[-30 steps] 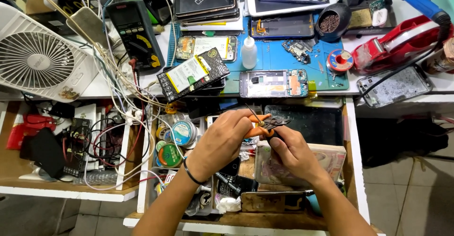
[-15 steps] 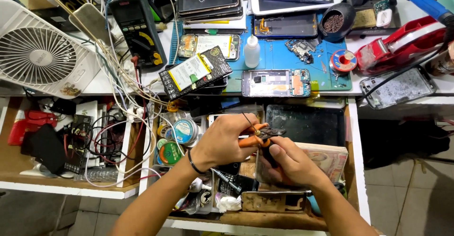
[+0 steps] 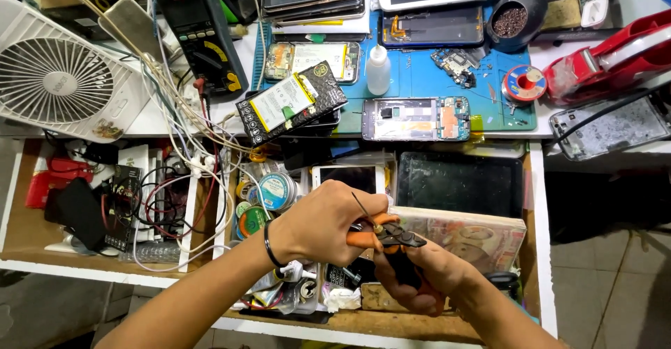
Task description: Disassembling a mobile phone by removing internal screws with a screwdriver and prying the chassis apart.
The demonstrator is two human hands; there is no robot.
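1. Low in the middle of the frame, over an open drawer (image 3: 538, 251), sits a small pair of cutters with orange handles (image 3: 383, 234). The dark metal nose points right and a thin wire sticks up from the grip toward the upper left.
2. The left hand (image 3: 325, 223) is wrapped over the orange handles, fingers curled shut on them. A dark band circles that wrist.
3. The right hand (image 3: 419, 279) is just below and right of the nose, fingers folded around a small dark piece (image 3: 404, 268). I cannot make out what that piece is, nor whether the nose is touching it.
4. To my eye the cutters are light and stiff, and the sleeved handles give a sure hold. The place to grip is back on the orange part, well clear of the blades.
5. The dark piece looks small and fiddly, easy to let slip. Pinching it by its sides seems safest, and the wire would bend at a touch.
6. Left of the hands in the drawer lie round solder reels (image 3: 276, 190). Behind the hands are a dark tablet (image 3: 458, 181) and a printed booklet (image 3: 475, 234).
7. Up on the bench a blue mat (image 3: 426, 76) carries an opened phone (image 3: 416, 118), a white squeeze bottle (image 3: 378, 69) and a phone battery (image 3: 290, 101).
8. Farther out are a dark multimeter (image 3: 203, 38) at upper left, a white fan (image 3: 59, 76) at the far left edge, and a red tool (image 3: 615, 59) at upper right.
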